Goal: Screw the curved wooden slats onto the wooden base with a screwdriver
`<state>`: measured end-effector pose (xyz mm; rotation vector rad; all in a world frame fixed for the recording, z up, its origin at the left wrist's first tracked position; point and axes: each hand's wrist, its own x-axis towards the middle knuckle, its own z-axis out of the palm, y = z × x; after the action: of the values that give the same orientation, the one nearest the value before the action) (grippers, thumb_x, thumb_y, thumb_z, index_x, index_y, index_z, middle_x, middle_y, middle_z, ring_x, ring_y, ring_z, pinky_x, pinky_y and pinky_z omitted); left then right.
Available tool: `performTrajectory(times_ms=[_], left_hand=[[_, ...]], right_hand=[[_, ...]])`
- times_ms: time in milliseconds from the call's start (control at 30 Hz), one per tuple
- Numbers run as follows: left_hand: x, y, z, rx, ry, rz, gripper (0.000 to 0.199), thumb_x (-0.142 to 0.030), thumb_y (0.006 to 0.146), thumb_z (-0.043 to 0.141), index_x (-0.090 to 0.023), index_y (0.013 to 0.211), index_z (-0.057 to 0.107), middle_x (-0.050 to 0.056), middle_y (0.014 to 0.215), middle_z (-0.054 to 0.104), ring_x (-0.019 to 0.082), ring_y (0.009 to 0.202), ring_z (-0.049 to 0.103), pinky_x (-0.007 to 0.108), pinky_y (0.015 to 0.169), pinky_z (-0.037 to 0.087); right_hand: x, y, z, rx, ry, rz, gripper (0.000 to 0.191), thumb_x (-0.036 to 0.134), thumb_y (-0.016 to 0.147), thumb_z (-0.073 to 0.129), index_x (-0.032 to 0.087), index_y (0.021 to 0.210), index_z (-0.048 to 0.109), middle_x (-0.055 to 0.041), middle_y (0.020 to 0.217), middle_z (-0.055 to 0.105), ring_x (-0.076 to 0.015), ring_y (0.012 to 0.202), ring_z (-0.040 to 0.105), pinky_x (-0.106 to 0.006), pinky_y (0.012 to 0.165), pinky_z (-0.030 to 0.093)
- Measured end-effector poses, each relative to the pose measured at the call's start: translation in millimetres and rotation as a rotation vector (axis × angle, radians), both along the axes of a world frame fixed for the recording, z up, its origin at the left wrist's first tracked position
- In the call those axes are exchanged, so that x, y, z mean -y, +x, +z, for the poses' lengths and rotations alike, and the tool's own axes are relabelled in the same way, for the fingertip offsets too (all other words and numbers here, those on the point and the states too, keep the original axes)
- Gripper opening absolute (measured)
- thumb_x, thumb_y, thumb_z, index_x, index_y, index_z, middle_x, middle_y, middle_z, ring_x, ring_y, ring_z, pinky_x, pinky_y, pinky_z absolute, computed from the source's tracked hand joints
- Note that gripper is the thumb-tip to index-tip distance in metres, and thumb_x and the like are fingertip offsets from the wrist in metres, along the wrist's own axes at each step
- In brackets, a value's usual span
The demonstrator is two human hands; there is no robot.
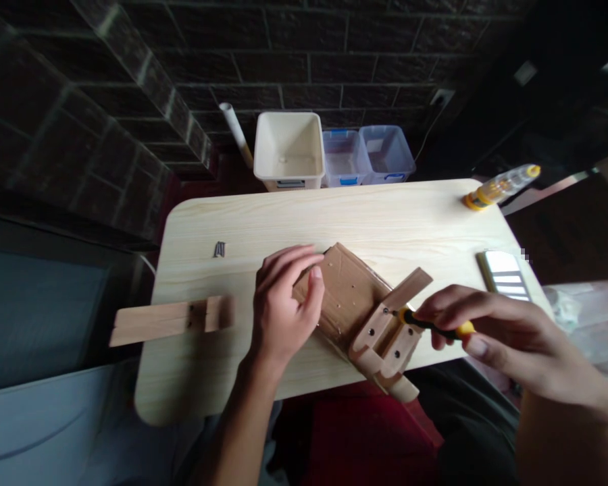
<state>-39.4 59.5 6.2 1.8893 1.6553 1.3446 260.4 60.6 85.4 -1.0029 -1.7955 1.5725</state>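
My right hand (496, 331) grips a yellow-and-black screwdriver (436, 325) between thumb and fingers. Its tip is at a hole in a small wooden assembly (375, 331), made of several pieces with dark screws or holes in them. That assembly lies on the right part of a brown cardboard box (349, 287), near the table's front edge. At the box's left corner, my left hand (288, 290) has its fingers stretched out and its thumb apart, over or against the edge. Whether it presses on the box I cannot tell.
On the pale wooden table (294, 223) lie a few dark screws (219, 250) and a separate wooden piece (169, 318) at left. A clear-and-yellow bottle-shaped container (501, 187) and a phone-like device (504, 273) are at right. A beige bin (288, 148) and clear tubs (385, 152) stand behind.
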Motion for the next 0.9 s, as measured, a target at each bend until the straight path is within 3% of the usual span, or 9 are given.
performTrajectory(times_ms=[133, 200, 367, 467, 533, 600, 700, 767, 900], left_hand=[[-14, -3, -13.3, -0.035, -0.154, -0.120, 0.025, -0.026, 0.101, 0.065, -0.023, 0.125, 0.072, 0.008, 0.141, 0.071, 0.023, 0.132, 0.067, 0.039, 0.117, 0.054], [-17, 7, -10.6, -0.095, -0.222, -0.073, 0.026, -0.028, 0.100, 0.067, -0.023, 0.125, 0.072, 0.008, 0.141, 0.071, 0.026, 0.134, 0.066, 0.043, 0.119, 0.053], [-8, 27, 17.0, -0.372, -0.468, 0.101, 0.043, -0.030, 0.100, 0.065, -0.021, 0.141, 0.066, 0.014, 0.153, 0.061, 0.041, 0.132, 0.063, 0.063, 0.112, 0.056], [-1, 27, 33.2, -0.507, -0.489, 0.078, 0.046, -0.032, 0.098, 0.066, -0.023, 0.143, 0.065, 0.016, 0.162, 0.053, 0.048, 0.133, 0.061, 0.069, 0.104, 0.057], [-3, 27, 37.4, -0.462, -0.375, -0.043, 0.045, -0.029, 0.098, 0.067, -0.021, 0.143, 0.064, 0.016, 0.161, 0.054, 0.044, 0.143, 0.054, 0.066, 0.116, 0.052], [-11, 31, 35.5, -0.302, -0.253, -0.269, 0.039, -0.028, 0.102, 0.063, -0.022, 0.140, 0.065, 0.012, 0.157, 0.060, 0.032, 0.146, 0.055, 0.051, 0.123, 0.049], [-24, 41, 26.5, -0.144, -0.336, -0.544, 0.032, -0.033, 0.106, 0.061, -0.027, 0.137, 0.065, 0.003, 0.129, 0.078, 0.021, 0.118, 0.074, 0.036, 0.105, 0.059], [-27, 47, 21.0, -0.199, -0.370, -0.579, 0.024, -0.041, 0.104, 0.065, -0.026, 0.121, 0.072, 0.002, 0.113, 0.081, 0.022, 0.107, 0.075, 0.037, 0.100, 0.058], [-18, 51, 17.2, -0.260, -0.352, -0.457, 0.024, -0.047, 0.103, 0.065, -0.024, 0.104, 0.073, 0.003, 0.105, 0.079, 0.023, 0.102, 0.073, 0.038, 0.094, 0.055]], right_hand=[[1, 4, -1.2, 0.057, 0.076, -0.013, 0.030, 0.020, 0.100, 0.068, 0.034, 0.125, 0.075, -0.0077, 0.127, 0.077, -0.0239, 0.118, 0.075, -0.031, 0.097, 0.064], [1, 6, -0.3, 0.084, 0.088, -0.020, 0.030, 0.021, 0.100, 0.069, 0.034, 0.126, 0.075, -0.0076, 0.128, 0.077, -0.0238, 0.118, 0.075, -0.031, 0.098, 0.064], [-4, 6, 5.4, 0.115, 0.094, -0.020, 0.029, 0.025, 0.101, 0.069, 0.036, 0.127, 0.076, -0.0056, 0.128, 0.079, -0.0230, 0.122, 0.074, -0.030, 0.101, 0.063], [-11, 4, 12.0, 0.147, 0.074, 0.021, 0.026, 0.029, 0.101, 0.069, 0.037, 0.125, 0.077, -0.0046, 0.128, 0.079, -0.0238, 0.124, 0.073, -0.029, 0.100, 0.063], [-17, 4, 17.4, 0.196, 0.065, 0.054, 0.026, 0.031, 0.101, 0.070, 0.036, 0.125, 0.078, -0.0039, 0.129, 0.079, -0.0239, 0.124, 0.073, -0.028, 0.101, 0.062], [-21, 6, 22.6, 0.231, 0.074, 0.088, 0.028, 0.033, 0.101, 0.071, 0.037, 0.127, 0.077, -0.0027, 0.129, 0.079, -0.0229, 0.123, 0.074, -0.027, 0.102, 0.060], [-22, 8, 27.9, 0.259, 0.105, 0.134, 0.030, 0.035, 0.100, 0.072, 0.037, 0.129, 0.077, -0.0020, 0.131, 0.078, -0.0220, 0.121, 0.074, -0.026, 0.104, 0.059], [-21, 9, 28.7, 0.271, 0.128, 0.130, 0.030, 0.036, 0.100, 0.072, 0.037, 0.130, 0.077, -0.0027, 0.132, 0.078, -0.0225, 0.123, 0.074, -0.027, 0.106, 0.058], [-16, 7, 26.0, 0.236, 0.178, 0.096, 0.030, 0.037, 0.099, 0.072, 0.034, 0.128, 0.079, -0.0061, 0.132, 0.078, -0.0246, 0.122, 0.074, -0.031, 0.105, 0.059]])
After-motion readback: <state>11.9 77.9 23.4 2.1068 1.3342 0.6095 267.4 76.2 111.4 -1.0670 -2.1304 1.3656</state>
